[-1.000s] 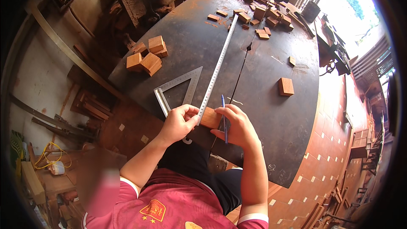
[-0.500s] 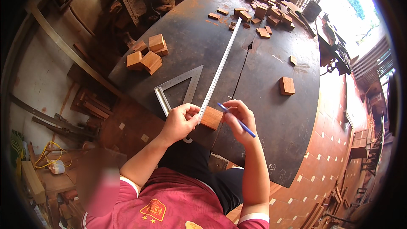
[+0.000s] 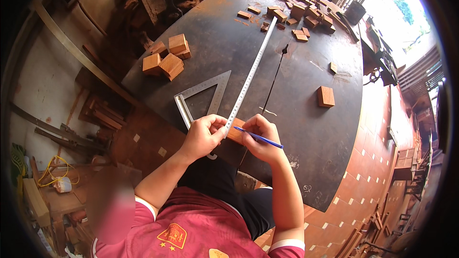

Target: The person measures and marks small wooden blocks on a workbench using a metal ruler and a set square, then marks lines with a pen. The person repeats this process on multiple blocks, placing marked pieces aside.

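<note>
My left hand (image 3: 204, 135) is closed on the near end of a long metal ruler (image 3: 248, 79), which slants away across the dark table. Under that end lies a reddish wooden block (image 3: 235, 134), partly covered by my hands. In my right hand (image 3: 262, 138) I grip a blue pen (image 3: 266, 141), its tip over the block beside the ruler's edge; whether it touches the wood I cannot tell. Just left of the ruler, a metal triangle square (image 3: 181, 110) lies flat, one corner near my left fingers.
Several wooden blocks (image 3: 171, 65) are grouped at the table's left edge, and a single block (image 3: 326, 97) sits on the right. Many offcuts (image 3: 297, 12) are heaped at the far end. A dark slot (image 3: 273, 83) runs along the metal tabletop (image 3: 306, 148).
My right hand has moved left and slightly down, bringing the pen's tip from beyond the block to close beside the ruler. My left hand stays on the ruler.
</note>
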A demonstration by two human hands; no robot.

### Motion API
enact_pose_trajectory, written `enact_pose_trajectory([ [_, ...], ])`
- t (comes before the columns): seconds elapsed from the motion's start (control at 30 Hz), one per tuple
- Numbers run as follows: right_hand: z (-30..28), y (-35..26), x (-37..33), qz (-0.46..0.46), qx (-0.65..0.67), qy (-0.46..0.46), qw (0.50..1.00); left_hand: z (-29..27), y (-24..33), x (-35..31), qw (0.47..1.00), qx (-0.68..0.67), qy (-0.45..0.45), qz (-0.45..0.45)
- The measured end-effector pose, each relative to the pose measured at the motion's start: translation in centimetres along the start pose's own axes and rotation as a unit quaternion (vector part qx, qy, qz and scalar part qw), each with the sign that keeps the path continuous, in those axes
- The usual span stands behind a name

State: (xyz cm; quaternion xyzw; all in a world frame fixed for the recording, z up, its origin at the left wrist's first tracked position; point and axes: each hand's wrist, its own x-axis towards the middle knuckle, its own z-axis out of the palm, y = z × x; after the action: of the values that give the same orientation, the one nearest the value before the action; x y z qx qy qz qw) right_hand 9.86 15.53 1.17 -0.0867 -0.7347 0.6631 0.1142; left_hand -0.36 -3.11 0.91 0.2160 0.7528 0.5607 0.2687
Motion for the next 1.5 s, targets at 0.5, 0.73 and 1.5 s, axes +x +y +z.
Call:
enact_pose_trajectory([
  [0.5, -0.2, 0.2, -0.1, 0.014, -0.026, -0.027, 0.999, -0.1, -0.1, 0.1, 1.0, -0.009, -0.005, -0.007],
  [0.73, -0.3, 0.1, -0.2, 0.04, -0.026, -0.028, 0.998, -0.1, 0.0, 0.0, 1.0, 0.0, -0.001, 0.001],
  [1.5, 0.0, 0.4, -0.1, 0.009, -0.057, -0.034, 0.998, 0.0, 0.2, 0.0, 1.0, 0.009, 0.003, 0.006],
])
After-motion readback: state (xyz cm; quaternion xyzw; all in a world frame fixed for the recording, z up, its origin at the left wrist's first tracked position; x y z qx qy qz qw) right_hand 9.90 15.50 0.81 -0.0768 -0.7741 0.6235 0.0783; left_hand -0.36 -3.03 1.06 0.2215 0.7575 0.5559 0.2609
